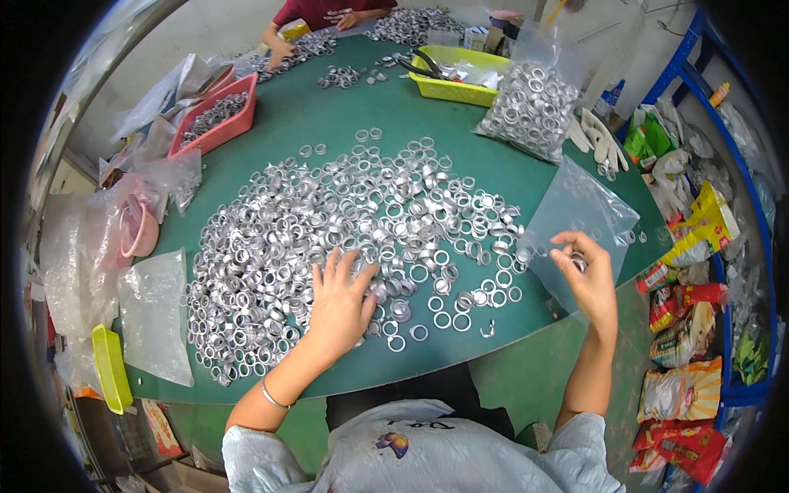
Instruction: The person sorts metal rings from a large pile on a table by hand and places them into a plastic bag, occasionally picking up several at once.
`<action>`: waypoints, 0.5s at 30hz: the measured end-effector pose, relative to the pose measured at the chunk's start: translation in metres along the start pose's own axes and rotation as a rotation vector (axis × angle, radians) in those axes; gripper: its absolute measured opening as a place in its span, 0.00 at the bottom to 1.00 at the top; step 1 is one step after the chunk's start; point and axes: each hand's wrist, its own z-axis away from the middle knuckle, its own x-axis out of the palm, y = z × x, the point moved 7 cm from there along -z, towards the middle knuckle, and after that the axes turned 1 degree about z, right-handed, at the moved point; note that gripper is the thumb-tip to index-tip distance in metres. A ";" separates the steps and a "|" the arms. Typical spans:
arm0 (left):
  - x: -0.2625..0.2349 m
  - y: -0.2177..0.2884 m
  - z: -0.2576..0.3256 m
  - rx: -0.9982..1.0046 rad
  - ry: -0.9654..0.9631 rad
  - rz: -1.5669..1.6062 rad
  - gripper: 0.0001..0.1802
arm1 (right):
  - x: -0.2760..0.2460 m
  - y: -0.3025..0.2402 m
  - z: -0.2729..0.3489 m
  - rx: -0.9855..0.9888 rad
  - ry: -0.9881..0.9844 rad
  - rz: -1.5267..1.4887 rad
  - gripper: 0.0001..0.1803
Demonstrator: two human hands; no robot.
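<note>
A wide pile of silvery metal rings spreads over the green table. My left hand lies on the pile's near side with its fingers spread, touching rings. At the right, my right hand is raised with curled fingers, and a metal ring or more shows inside them. Just beyond that hand a clear plastic bag lies flat near the table's right edge. Several loose rings are scattered between my two hands.
A filled bag of rings stands at the far right, beside white gloves and a yellow-green basket. A red basket sits far left. Across the table another person's hand is among rings. Blue shelving borders the right.
</note>
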 end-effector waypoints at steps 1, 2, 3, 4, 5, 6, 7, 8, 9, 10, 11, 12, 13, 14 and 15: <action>-0.003 0.001 -0.002 0.009 -0.028 0.046 0.25 | 0.009 -0.003 -0.001 -0.005 0.007 -0.149 0.07; -0.007 0.004 -0.006 0.003 -0.043 0.130 0.26 | 0.026 -0.005 -0.003 -0.008 -0.069 -0.189 0.07; -0.011 0.009 -0.012 -0.002 -0.060 0.212 0.27 | 0.042 -0.005 -0.006 -0.044 -0.120 -0.176 0.08; -0.016 0.021 -0.021 0.088 -0.019 0.230 0.27 | 0.050 -0.012 -0.013 -0.179 -0.062 -0.053 0.08; -0.016 0.029 -0.030 0.157 -0.008 0.284 0.27 | 0.063 -0.018 -0.020 -0.313 -0.012 0.060 0.09; -0.015 0.045 -0.042 0.233 -0.009 0.271 0.28 | 0.068 -0.008 -0.031 -0.293 0.018 0.165 0.10; -0.005 0.061 -0.059 0.296 -0.003 0.223 0.28 | 0.069 0.002 -0.041 -0.276 0.089 0.307 0.10; 0.000 0.075 -0.073 0.358 0.003 0.168 0.27 | 0.071 0.011 -0.052 -0.263 0.156 0.439 0.10; 0.012 0.082 -0.087 0.415 0.024 0.105 0.26 | 0.075 0.018 -0.059 -0.251 0.219 0.569 0.10; 0.022 0.088 -0.104 0.448 0.046 0.080 0.26 | 0.078 0.029 -0.065 -0.222 0.209 0.636 0.10; 0.029 0.088 -0.117 0.474 0.069 0.046 0.26 | 0.082 0.039 -0.072 -0.197 0.197 0.693 0.10; 0.045 0.081 -0.124 0.480 0.041 0.012 0.26 | 0.084 0.043 -0.076 -0.171 0.184 0.751 0.10; 0.059 0.068 -0.129 0.477 0.011 -0.029 0.25 | 0.093 0.038 -0.076 -0.189 0.136 0.752 0.10; 0.063 0.069 -0.132 0.487 -0.021 -0.054 0.25 | 0.095 0.039 -0.070 -0.193 0.092 0.769 0.10; 0.064 0.068 -0.133 0.481 -0.023 -0.067 0.25 | 0.097 0.038 -0.064 -0.197 0.048 0.785 0.11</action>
